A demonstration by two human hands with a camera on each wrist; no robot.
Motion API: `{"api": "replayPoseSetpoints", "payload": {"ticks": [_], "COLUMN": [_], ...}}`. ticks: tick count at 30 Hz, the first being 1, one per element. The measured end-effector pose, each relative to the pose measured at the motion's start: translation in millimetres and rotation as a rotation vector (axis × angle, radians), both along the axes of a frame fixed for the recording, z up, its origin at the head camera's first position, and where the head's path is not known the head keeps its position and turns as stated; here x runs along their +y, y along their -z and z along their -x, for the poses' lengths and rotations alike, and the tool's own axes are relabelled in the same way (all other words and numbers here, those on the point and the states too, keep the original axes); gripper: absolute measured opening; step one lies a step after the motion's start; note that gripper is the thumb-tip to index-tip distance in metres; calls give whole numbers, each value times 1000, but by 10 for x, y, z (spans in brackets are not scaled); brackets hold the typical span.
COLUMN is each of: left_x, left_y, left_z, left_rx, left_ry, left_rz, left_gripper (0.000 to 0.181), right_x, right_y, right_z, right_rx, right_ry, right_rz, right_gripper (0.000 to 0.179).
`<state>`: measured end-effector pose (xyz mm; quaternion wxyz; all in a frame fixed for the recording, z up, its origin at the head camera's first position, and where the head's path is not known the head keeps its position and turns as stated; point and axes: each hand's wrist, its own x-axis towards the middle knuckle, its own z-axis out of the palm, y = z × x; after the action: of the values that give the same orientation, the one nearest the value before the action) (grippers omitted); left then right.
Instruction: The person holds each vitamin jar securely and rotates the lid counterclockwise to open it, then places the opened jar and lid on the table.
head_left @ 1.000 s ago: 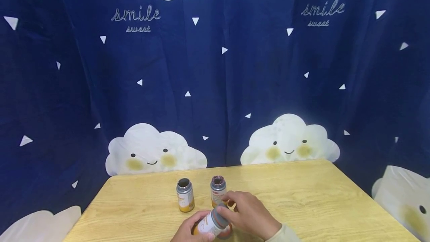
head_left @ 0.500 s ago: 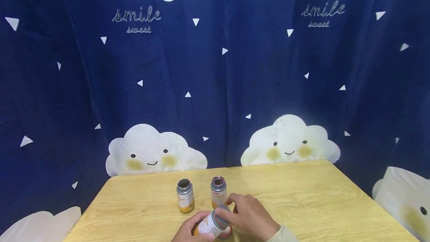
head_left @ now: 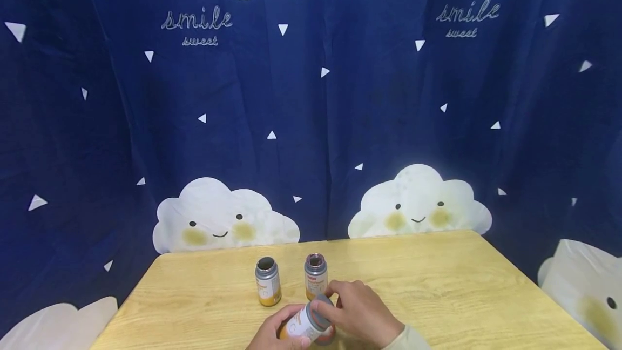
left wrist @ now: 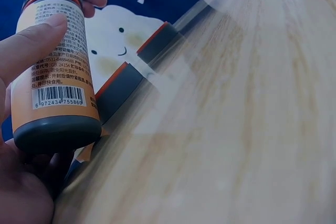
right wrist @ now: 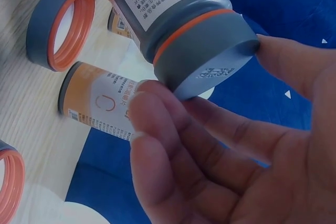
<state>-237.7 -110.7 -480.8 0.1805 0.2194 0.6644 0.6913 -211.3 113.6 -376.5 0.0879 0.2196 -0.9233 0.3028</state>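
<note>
My left hand [head_left: 274, 334] grips a tilted bottle [head_left: 298, 326] with an orange and white label above the table's near part. The bottle's barcode side shows in the left wrist view. On the bottle's top sits a grey cap [head_left: 322, 308] with an orange ring; my right hand [head_left: 362, 312] pinches it between thumb and fingers. In the right wrist view the cap [right wrist: 205, 51] appears level on the neck. Two similar bottles stand upright without caps: one at the left [head_left: 268, 285], another [head_left: 316, 280] just beyond my hands.
Two loose grey caps, a nearer one [right wrist: 39, 32] and another [right wrist: 16, 182], lie on the wooden table [head_left: 427, 280] with orange insides showing. From above, the held bottle partly covers a cap [head_left: 326, 337]. A dark blue curtain [head_left: 311, 112] with clouds hangs behind the table.
My right fingers shift slightly around the cap. The held bottle and my left hand stay nearly in place, and the standing bottles have not moved.
</note>
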Motion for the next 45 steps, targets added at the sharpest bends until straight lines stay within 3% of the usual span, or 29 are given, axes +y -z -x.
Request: {"api": "replayPoseSetpoints", "payload": {"ticks": [10, 20, 31, 37, 45], "left_x": [1, -1, 6, -10, -18], "left_y": [-6, -14, -7, 17, 24], "left_z": [14, 16, 6, 31, 43], "left_rx": [5, 7, 4, 28, 19], "left_ry": [13, 10, -5, 55, 52], "left_rz": [-18, -18, -4, -59, -66], "left_gripper": [51, 51, 51, 51, 50], "right_x": [-7, 3, 3, 2, -9], "right_y": [-17, -25, -37, -44, -66], "right_z": [1, 35, 28, 32, 52], "right_rx": [47, 28, -18, -61, -114], "right_ry": [-19, -82, -124, -149, -183], "right_rz": [4, 12, 23, 42, 69], "right_gripper": [33, 31, 29, 27, 28]}}
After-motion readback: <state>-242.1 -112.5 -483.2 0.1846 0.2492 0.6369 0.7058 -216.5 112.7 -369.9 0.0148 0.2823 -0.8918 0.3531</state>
